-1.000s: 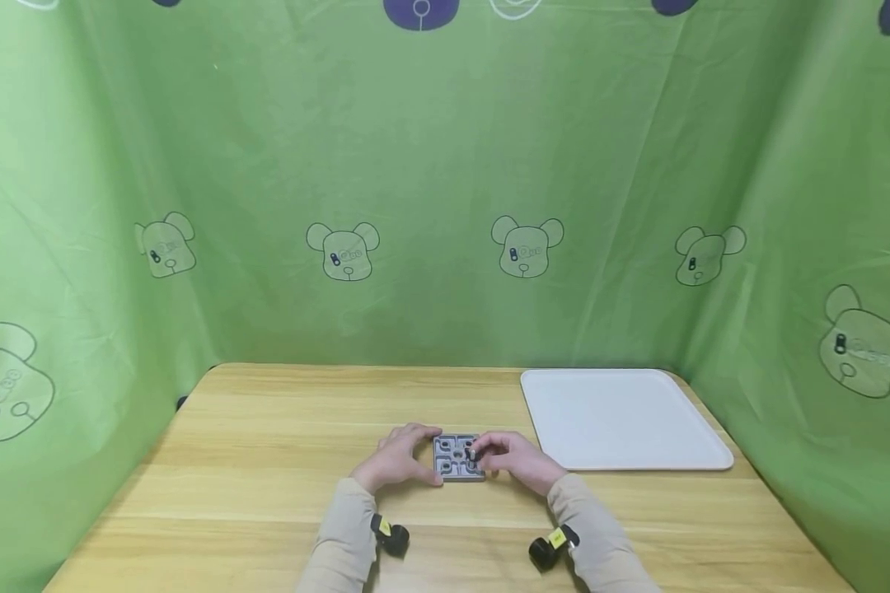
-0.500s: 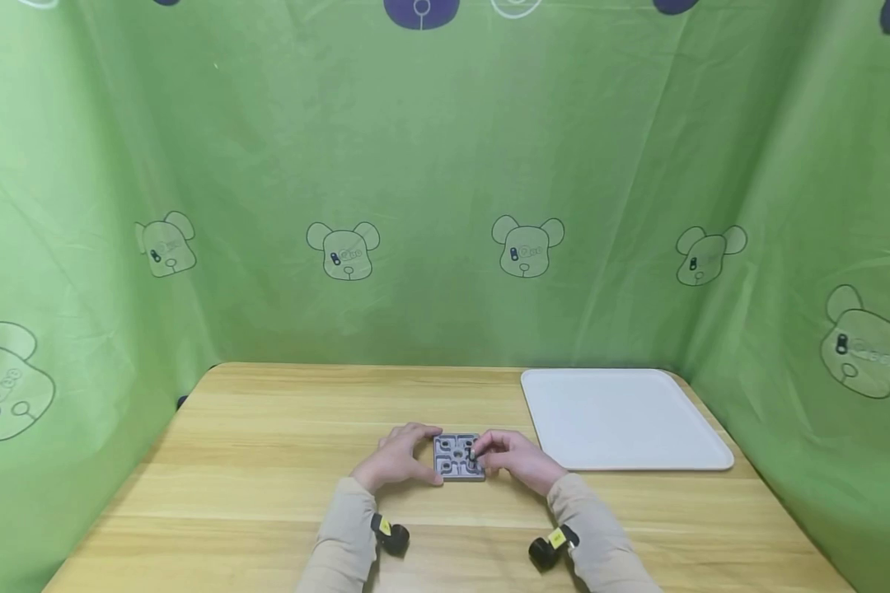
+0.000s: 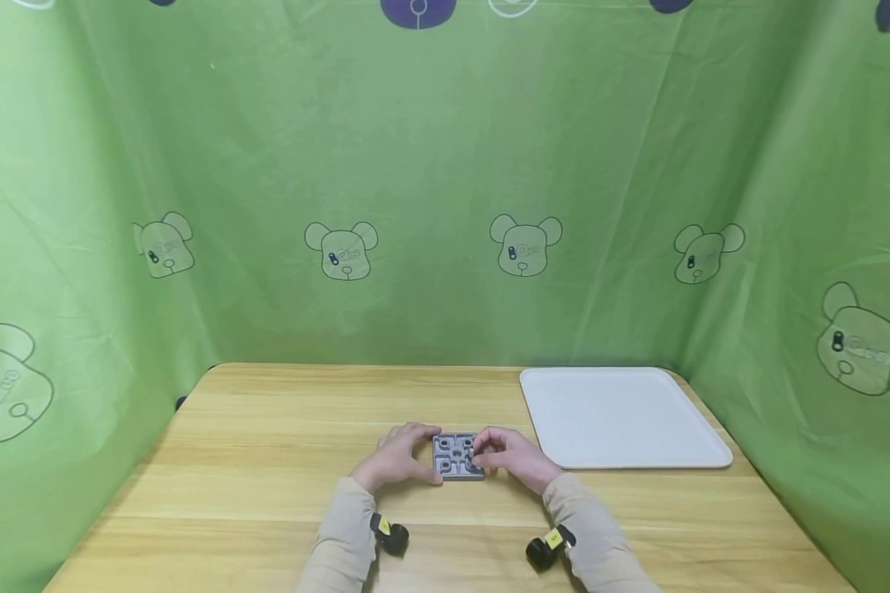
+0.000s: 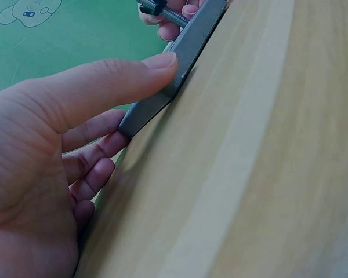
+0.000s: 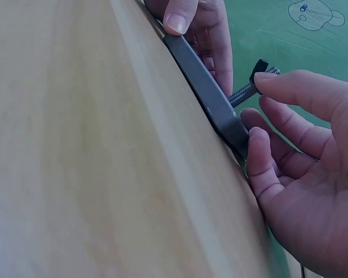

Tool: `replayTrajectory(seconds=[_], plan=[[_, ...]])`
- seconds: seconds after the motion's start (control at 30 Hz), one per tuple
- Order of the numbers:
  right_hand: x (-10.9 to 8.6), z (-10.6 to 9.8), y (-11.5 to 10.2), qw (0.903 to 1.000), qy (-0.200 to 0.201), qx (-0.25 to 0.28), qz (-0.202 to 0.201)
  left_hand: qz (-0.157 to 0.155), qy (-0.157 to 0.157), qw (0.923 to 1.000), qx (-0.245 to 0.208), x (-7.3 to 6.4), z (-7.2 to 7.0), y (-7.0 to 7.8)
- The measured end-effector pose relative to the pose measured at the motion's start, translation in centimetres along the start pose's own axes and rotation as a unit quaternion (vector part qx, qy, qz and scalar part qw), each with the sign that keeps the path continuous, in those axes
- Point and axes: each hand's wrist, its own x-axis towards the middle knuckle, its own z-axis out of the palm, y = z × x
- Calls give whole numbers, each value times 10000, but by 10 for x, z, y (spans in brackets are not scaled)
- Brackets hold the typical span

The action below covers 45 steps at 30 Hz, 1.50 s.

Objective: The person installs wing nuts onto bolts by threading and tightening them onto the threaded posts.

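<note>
A square grey metal plate (image 3: 457, 468) with recessed corners lies flat on the wooden table. My left hand (image 3: 396, 455) grips its left side, the thumb on the near edge and the fingers at the far one. From the plate's right part stands a threaded bolt (image 5: 242, 95), upright, with a dark nut (image 5: 259, 72) high on its thread. My right hand (image 3: 517, 458) pinches this nut between thumb and index finger. Its lower fingers (image 5: 260, 153) rest by the plate's corner. In the left wrist view the nut (image 4: 152, 6) shows at the top edge.
A white tray (image 3: 630, 420) lies at the table's back right, beyond my right hand. Green cloth (image 3: 430, 321) with bear-head prints hangs around the back and both sides. The wooden table (image 3: 267, 461) stretches away to the left of the hands.
My right thumb and fingertips have shifted slightly around the nut, covering more of it in the head view. The left hand and the plate keep their place.
</note>
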Motion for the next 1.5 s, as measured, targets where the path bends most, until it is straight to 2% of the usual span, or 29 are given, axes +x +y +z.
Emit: replayTrajectory(seconds=[0.43, 0.7, 1.0, 1.27, 1.5], plan=[[0, 6, -5, 9995, 180, -205, 174, 23, -21, 10000, -4, -1, -1, 2], [-3, 9, -11, 9991, 233, -339, 109, 10, -29, 10000, -17, -1, -1, 1], [2, 11, -3, 9978, 291, -583, 89, -6, -11, 10000, 35, -1, 1, 0], [2, 9, -1, 9969, 130, -773, 20, -4, -1, 10000, -9, -1, 1, -1], [-4, 4, -7, 9991, -96, -406, -33, 7, 25, 10000, 18, 0, 0, -1]])
